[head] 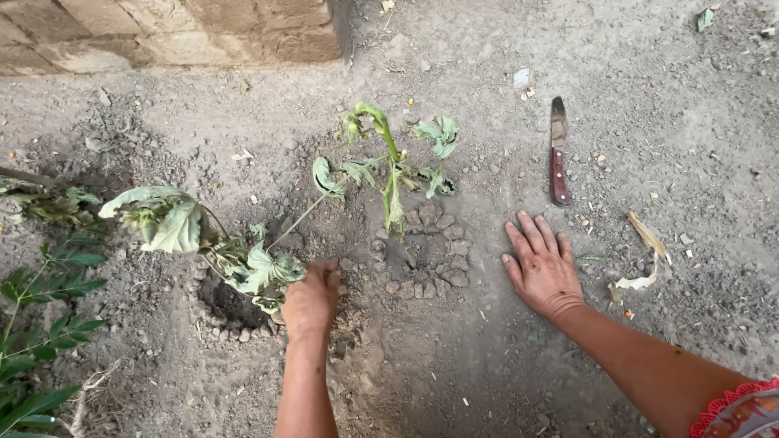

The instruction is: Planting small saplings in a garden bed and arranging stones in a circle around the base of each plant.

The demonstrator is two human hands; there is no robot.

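Head view showed the left hand [311, 298] curled into a loose fist, its grip pressed together into the loose soil [381, 357] at the base of a leaning seedling [260, 268], though whether it pinched the stem could not be told. The right hand [542, 264] lay flat on the ground with fingers spread, holding nothing. A second seedling [392, 166] stood upright just beyond, ringed by clods of earth. A knife [558, 154] with a reddish handle lay well apart from the right hand, near a dry leaf [645, 255]. Both seedlings looked wilted, so a hard push from the fist could probably snap the thin leaning stem or tip it further over. A brick wall [162, 32] ran along the top.
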